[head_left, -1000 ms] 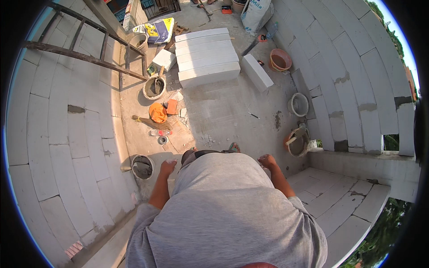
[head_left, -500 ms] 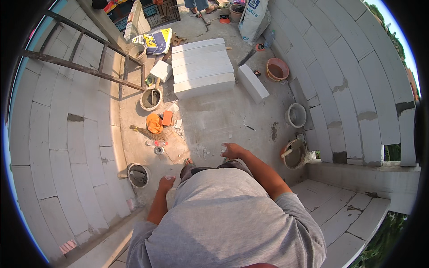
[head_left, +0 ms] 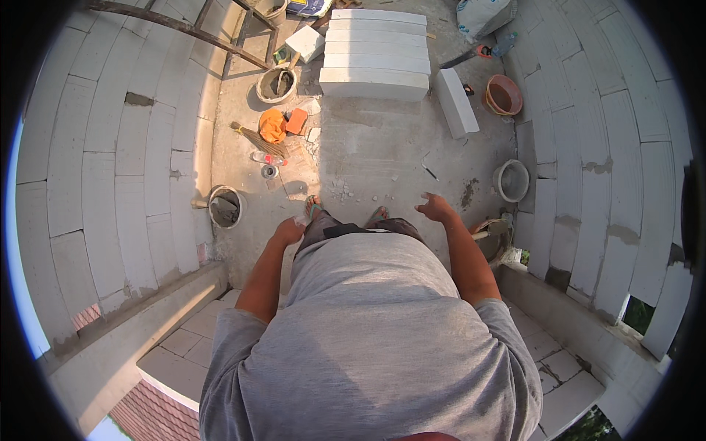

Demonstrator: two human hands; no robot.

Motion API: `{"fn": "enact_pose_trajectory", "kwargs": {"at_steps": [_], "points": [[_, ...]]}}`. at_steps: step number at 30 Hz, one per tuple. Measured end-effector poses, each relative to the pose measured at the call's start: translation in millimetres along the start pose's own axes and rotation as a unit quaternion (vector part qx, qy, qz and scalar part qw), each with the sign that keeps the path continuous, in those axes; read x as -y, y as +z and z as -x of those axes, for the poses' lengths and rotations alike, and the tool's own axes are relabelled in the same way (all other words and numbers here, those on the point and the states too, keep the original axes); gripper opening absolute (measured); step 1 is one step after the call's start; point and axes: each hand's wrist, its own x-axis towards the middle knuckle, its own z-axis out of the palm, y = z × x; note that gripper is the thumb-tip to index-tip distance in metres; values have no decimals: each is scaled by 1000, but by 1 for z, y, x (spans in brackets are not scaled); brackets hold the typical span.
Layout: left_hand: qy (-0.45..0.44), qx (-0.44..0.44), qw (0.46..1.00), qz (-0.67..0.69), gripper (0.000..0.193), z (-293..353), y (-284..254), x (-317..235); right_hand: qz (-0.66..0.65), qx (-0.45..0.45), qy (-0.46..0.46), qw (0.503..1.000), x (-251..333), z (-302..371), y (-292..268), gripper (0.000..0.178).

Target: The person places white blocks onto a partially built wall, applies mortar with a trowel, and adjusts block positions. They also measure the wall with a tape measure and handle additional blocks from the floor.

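My right hand (head_left: 436, 206) hangs out in front of my right hip, fingers loosely apart and empty. It is nearest to a thin pen-like stick (head_left: 430, 172) on the floor but does not touch it. Beside my left thigh is my left hand (head_left: 290, 230), its fingers loosely extended, with a pale patch at the fingertips; no held thing can be made out. Ahead stands a stack of white lightweight blocks (head_left: 375, 82), and one loose block (head_left: 457, 103) lies to its right.
Mortar buckets stand at the left wall (head_left: 226, 207), farther ahead (head_left: 276, 86) and at the right (head_left: 511, 181). A reddish basin (head_left: 503, 95), handsaw (head_left: 460, 59), broom (head_left: 257, 140), orange cloth (head_left: 272, 126) and plastic bottle (head_left: 268, 158) lie about. A metal ladder-like frame (head_left: 198, 33) leans at the left.
My view has tipped down and turned, so the blocks and buckets appear higher in the picture and farther right. Both hands have swung; the right now sits farther from my body's middle.
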Motion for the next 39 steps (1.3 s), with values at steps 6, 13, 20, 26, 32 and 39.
{"fn": "enact_pose_trajectory", "kwargs": {"at_steps": [6,13,20,26,32,39], "points": [[118,95,986,-70,69,-49,-7,-169,-22,91,31,995,14,26,11,70],[131,-19,991,-3,86,-131,-173,-311,-18,107,110,988,-21,84,37,70],[-40,-290,955,-56,56,-123,-420,-314,-169,15,223,960,-62,129,44,68],[-20,-319,947,-33,50,-123,-484,-283,-148,15,222,964,-69,165,83,63],[166,-180,970,10,77,-104,-371,-469,-166,26,175,970,-120,148,155,57],[321,-40,937,-134,75,-42,-215,-467,-311,-8,258,915,-51,142,61,60]]}}
